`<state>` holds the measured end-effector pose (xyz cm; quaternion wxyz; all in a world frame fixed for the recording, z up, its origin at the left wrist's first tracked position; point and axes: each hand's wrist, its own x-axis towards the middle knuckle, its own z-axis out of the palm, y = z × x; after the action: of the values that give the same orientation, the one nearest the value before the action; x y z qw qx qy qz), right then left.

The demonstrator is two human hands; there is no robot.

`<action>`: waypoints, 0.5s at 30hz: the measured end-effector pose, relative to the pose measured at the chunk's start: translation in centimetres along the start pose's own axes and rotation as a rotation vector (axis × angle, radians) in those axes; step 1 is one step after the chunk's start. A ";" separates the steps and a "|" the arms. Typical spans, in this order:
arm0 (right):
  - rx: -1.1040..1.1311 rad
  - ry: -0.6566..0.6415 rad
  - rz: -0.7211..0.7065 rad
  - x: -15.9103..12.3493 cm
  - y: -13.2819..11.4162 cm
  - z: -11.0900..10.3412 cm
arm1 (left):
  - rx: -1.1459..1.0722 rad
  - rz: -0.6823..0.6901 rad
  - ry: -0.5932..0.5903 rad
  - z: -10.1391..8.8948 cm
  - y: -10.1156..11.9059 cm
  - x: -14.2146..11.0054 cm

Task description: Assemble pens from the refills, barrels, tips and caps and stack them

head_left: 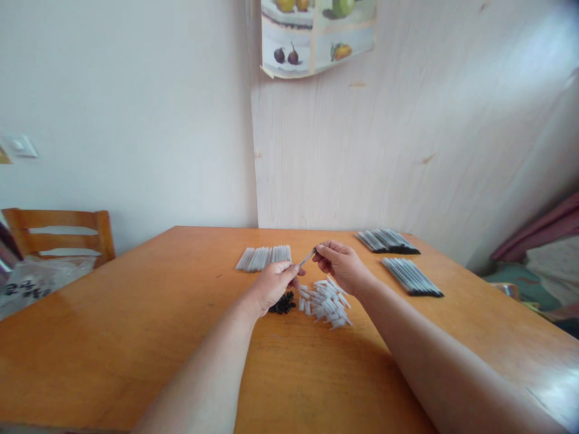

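My left hand [278, 282] pinches the near end of a thin, pale pen tube [307, 259] that slants up to the right. Closed around its dark far end are the fingertips of my right hand [337, 262]; whether they grip the tube or a separate black piece is hidden. Beneath my left hand sits a pile of small black pieces [283, 303], partly covered by it. Loose short white tubes [328, 303] lie heaped below and between the hands. Just beyond my left hand is a row of pale translucent tubes [262, 258].
Two bundles of tubes with black ends, a farther one [386, 240] and a nearer one [411, 277], lie on the right of the wooden table [136, 337]. A wooden chair [63, 235] and a clear plastic bag [49, 280] are at left. The wall stands behind.
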<state>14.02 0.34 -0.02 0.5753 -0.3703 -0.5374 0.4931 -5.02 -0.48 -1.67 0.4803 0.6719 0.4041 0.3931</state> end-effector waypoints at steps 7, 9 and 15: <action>0.004 -0.008 0.031 0.1 -0.2 -0.3 | 0.003 0.005 0.015 0.1 -0.1 0.0; -0.011 -0.012 0.040 0.2 -0.1 -0.4 | 0.019 0.020 0.012 0.1 -0.2 0.0; -0.031 0.017 0.051 0.1 0.0 0.2 | 0.093 0.075 0.048 0.4 -0.3 0.0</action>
<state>13.81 0.43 0.02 0.5611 -0.3969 -0.5303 0.4964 -4.65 -0.52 -2.03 0.4235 0.6986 0.4078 0.4078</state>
